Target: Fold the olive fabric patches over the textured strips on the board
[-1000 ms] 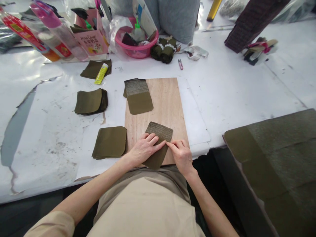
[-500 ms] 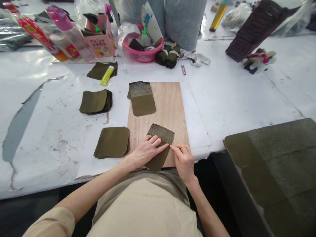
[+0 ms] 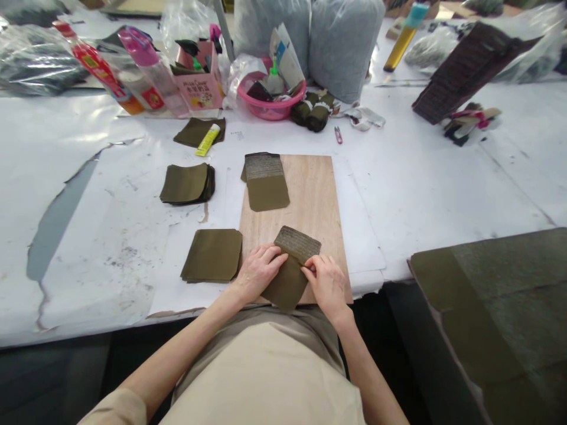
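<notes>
An olive fabric piece (image 3: 286,286) with a grey, textured band along its far end lies tilted on the near part of a wooden board (image 3: 310,195). At its left edge is my left hand (image 3: 259,273), its fingers and thumb closed on the fabric just below the band. My right hand (image 3: 326,282) pinches the same piece near its right edge, and the cloth is slightly ruffled between the two hands. A similar banded piece (image 3: 268,192) rests at the board's far left corner, overlapping another scrap. Left of the board sits a neat stack of olive pieces (image 3: 211,255).
Farther left are a second olive stack (image 3: 186,184) and a yellow tube (image 3: 208,140) on more fabric. Bottles, a pink box (image 3: 201,88) and a pink basin (image 3: 271,108) line the back. Small pink snips (image 3: 338,135) lie beyond the board. Large olive sheets (image 3: 482,319) are at right.
My left hand has drawn back from lying across the fabric to its left edge. My right hand has shifted inward over the piece, and the cloth between is now ruffled. The view has shifted slightly.
</notes>
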The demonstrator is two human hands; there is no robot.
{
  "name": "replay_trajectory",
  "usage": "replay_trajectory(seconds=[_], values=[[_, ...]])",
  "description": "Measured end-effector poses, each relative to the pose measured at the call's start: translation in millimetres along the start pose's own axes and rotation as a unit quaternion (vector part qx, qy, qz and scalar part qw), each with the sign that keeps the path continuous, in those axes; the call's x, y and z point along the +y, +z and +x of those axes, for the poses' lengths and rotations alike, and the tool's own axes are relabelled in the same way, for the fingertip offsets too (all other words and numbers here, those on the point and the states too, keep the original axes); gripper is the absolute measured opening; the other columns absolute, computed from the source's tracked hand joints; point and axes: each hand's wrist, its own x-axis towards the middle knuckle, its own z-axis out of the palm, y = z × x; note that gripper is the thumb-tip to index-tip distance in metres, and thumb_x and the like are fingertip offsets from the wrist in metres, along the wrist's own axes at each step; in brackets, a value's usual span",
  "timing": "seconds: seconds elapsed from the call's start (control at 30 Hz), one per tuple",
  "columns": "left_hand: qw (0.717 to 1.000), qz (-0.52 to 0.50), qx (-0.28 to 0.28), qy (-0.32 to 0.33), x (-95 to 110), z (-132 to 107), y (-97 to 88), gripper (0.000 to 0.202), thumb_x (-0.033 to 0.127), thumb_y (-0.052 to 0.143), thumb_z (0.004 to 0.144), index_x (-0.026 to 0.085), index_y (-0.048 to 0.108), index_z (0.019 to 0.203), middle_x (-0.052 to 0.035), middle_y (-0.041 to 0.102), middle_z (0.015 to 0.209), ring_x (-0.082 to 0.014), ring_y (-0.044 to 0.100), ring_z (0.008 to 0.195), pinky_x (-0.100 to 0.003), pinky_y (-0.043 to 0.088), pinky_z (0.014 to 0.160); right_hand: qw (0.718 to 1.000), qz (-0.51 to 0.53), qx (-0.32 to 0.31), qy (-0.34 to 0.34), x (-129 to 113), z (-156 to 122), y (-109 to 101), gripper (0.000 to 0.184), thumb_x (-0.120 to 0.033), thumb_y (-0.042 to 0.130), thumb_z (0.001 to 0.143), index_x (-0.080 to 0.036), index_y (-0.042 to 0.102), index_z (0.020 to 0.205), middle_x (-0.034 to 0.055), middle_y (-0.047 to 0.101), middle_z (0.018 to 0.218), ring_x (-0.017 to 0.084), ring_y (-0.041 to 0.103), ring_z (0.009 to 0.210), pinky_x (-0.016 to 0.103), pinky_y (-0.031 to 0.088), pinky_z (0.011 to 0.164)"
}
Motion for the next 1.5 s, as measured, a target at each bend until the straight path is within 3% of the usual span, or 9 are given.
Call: replay_trajectory(seconds=[0.2,0.43,0.6,0.77,0.87,1.07,1.17,1.37,1.5], values=[[0.998,-0.007,-0.049,0.027,4,14,1.8,0.036,0.013,0.053,0.091,0.018,0.055,0.127,-0.0103,0.057,0.119,-0.0241,0.049,0.118,-0.041,0.045,0.099,0.999,-0.011,-0.020,0.023,0,6,-3,0.010,-0.023,0.068,0.084,-0.022,0.058,0.087,0.0034,0.062,0.087,0.021,0.057,0.084,0.032,0.041,0.071],[0.998,-0.009,-0.060,0.025,5,20,-0.8,0.032,0.018,0.056,0.091,0.019,0.056,0.123,-0.0094,0.057,0.115,-0.0235,0.048,0.116,-0.039,0.043,0.097,0.999,0.004,-0.051,0.016,-2,9,-8,0.012,-0.021,0.065,0.085,-0.023,0.056,0.077,-0.0010,0.059,0.072,0.017,0.057,0.071,0.029,0.039,0.063],[0.997,0.001,-0.067,0.048,8,24,-5.8,0.024,0.025,0.054,0.094,0.019,0.058,0.117,-0.0075,0.057,0.107,-0.0217,0.051,0.110,-0.036,0.041,0.094,0.998,0.052,-0.039,-0.022,-2,4,-12,0.024,-0.038,0.051,0.094,-0.023,0.059,0.076,0.0025,0.064,0.080,0.019,0.059,0.076,0.030,0.042,0.067],[0.995,0.009,-0.068,0.071,3,32,-4.2,0.009,0.027,0.056,0.093,0.020,0.062,0.091,-0.0041,0.058,0.089,-0.0191,0.052,0.092,-0.034,0.040,0.086,0.994,0.076,-0.065,0.031,19,-3,-2,0.043,-0.060,0.042,0.092,-0.025,0.065,0.081,0.0010,0.069,0.077,0.018,0.063,0.066,0.029,0.043,0.062],[0.995,0.014,-0.058,0.077,-4,35,-3.1,0.012,0.027,0.057,0.092,0.019,0.060,0.083,-0.0032,0.059,0.085,-0.0177,0.052,0.085,-0.033,0.039,0.082,0.992,0.069,-0.075,0.071,34,-5,8,0.048,-0.068,0.042,0.087,-0.027,0.066,0.082,-0.0002,0.071,0.074,0.020,0.065,0.062,0.029,0.043,0.056],[0.995,0.006,-0.038,0.091,-11,34,-3.0,0.030,0.048,0.059,0.089,0.019,0.058,0.081,-0.0035,0.061,0.084,-0.0192,0.053,0.085,-0.034,0.037,0.075,0.989,0.103,-0.066,0.088,46,-7,16,0.062,-0.079,0.033,0.081,-0.027,0.067,0.085,0.0006,0.073,0.080,0.021,0.069,0.067,0.028,0.048,0.058],[0.995,0.002,-0.029,0.096,-8,33,-3.2,0.025,0.042,0.062,0.088,0.019,0.057,0.082,-0.0031,0.061,0.086,-0.0190,0.053,0.086,-0.034,0.036,0.076,0.987,0.115,-0.063,0.094,47,-8,16,0.063,-0.080,0.035,0.079,-0.026,0.067,0.086,0.0013,0.073,0.079,0.021,0.069,0.065,0.027,0.048,0.055],[0.996,-0.022,-0.019,0.082,-3,34,-3.6,0.032,0.049,0.064,0.085,0.018,0.056,0.083,-0.0027,0.062,0.081,-0.0188,0.053,0.085,-0.033,0.036,0.079,0.984,0.118,-0.046,0.123,45,-11,18,0.063,-0.078,0.034,0.080,-0.025,0.067,0.088,0.0023,0.072,0.075,0.020,0.068,0.061,0.026,0.048,0.052],[0.995,-0.050,-0.013,0.086,-3,36,-1.7,0.024,0.041,0.061,0.089,0.019,0.057,0.080,-0.0018,0.063,0.080,-0.0186,0.053,0.085,-0.034,0.036,0.078,0.981,0.121,-0.036,0.146,41,-12,18,0.059,-0.073,0.035,0.084,-0.025,0.067,0.094,0.0036,0.073,0.079,0.020,0.069,0.065,0.024,0.048,0.051]])
